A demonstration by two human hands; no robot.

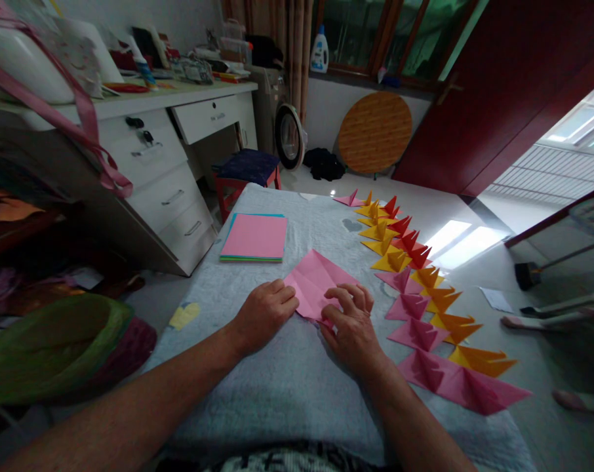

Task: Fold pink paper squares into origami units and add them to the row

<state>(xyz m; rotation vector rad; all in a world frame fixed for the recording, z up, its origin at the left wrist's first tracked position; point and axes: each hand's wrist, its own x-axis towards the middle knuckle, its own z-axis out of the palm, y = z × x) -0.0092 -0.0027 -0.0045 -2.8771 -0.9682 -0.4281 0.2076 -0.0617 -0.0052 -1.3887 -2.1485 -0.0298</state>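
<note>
A creased sheet of pink origami paper (314,275) lies on the cloth-covered table (262,380) in front of me. My left hand (270,305) grips its left corner with the fingers closed. On the right part of the sheet rests my right hand (349,321), its fingers bent and its thumb and fingertips pinching the near edge. That near edge is partly hidden by the right fingers. Beyond my left hand sits a square stack of coloured paper (255,237) with a pink sheet on top.
Rows of folded paper pieces in pink (415,333), yellow (391,259), orange (457,326) and red (410,239) run along the table's right side. A stool (248,167) stands past the far edge. To the left are a white desk (152,164) and a green basket (56,341).
</note>
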